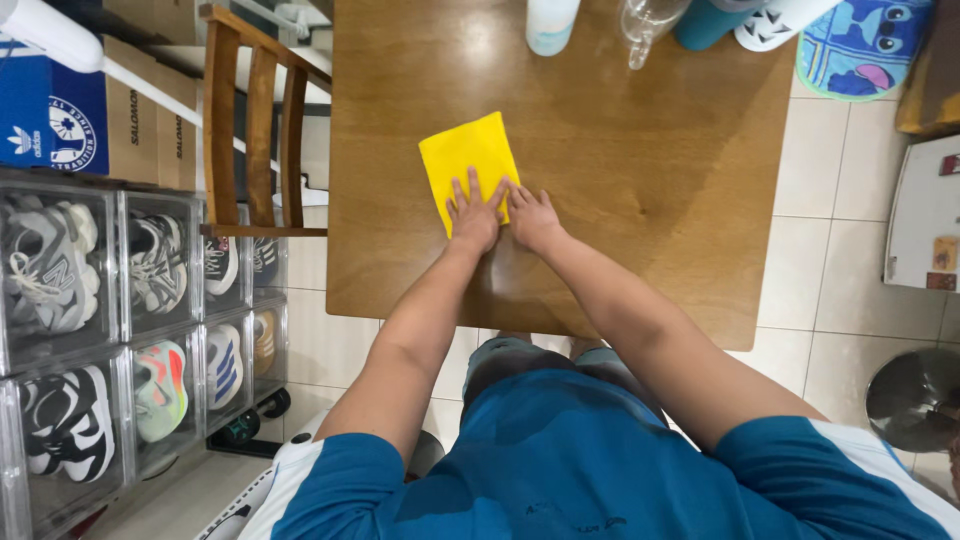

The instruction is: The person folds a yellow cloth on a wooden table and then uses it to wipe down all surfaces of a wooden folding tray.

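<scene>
Yellow and thin, one cloth [468, 168] is spread flat on the wooden counter [640, 190], near the counter's middle and toward the chair [255, 130] side. Both hands are pressed on the cloth's near edge: the left hand [474, 215] lies flat on it with fingers spread, and the right hand [533, 216] is laid just beside, its fingertips on the cloth's near right corner. Neither grip is closed around anything; both are wide, palms down.

The cloth is judged soft, light and limp, likely to slide easily on the smooth counter and to bunch if pushed from one point, so it is best taken at a corner or an edge, or held down flat.

At the counter's far edge, one pale bottle [550, 25], one clear glass [648, 25] and one teal cylinder [710, 22] are counted. Beyond the chair, clear shoe boxes [150, 300] are stacked, at least eight being seen.
</scene>
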